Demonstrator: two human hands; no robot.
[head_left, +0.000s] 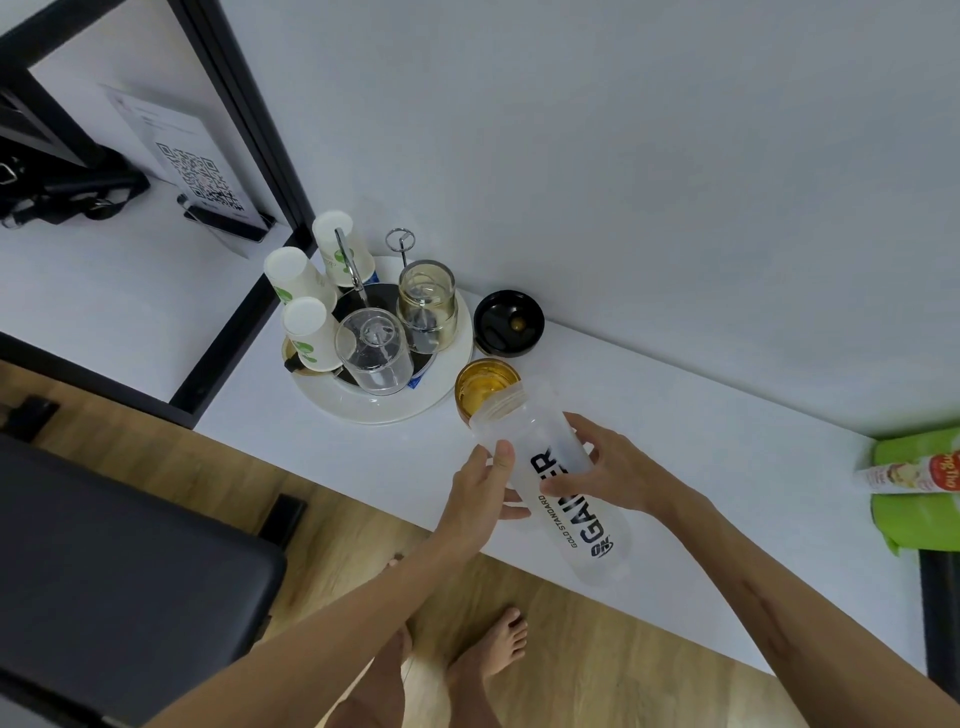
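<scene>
Left hand (480, 496) and right hand (618, 470) hold the tilted shaker bottle (584, 543), fingers (503, 460) curled round it; its open mouth sits over the amber glass (479, 385).

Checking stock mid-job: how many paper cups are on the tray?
3, all upside down on the white tray: back cup, left cup, front cup beside the clear glass. Nested ones could be hidden.

Tray (374, 411) w/ 3 paper cups (307, 332), 2 glasses (374, 351).

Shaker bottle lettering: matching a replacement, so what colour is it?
Dark navy, near black, on the frosted shaker bottle; head view.
</scene>
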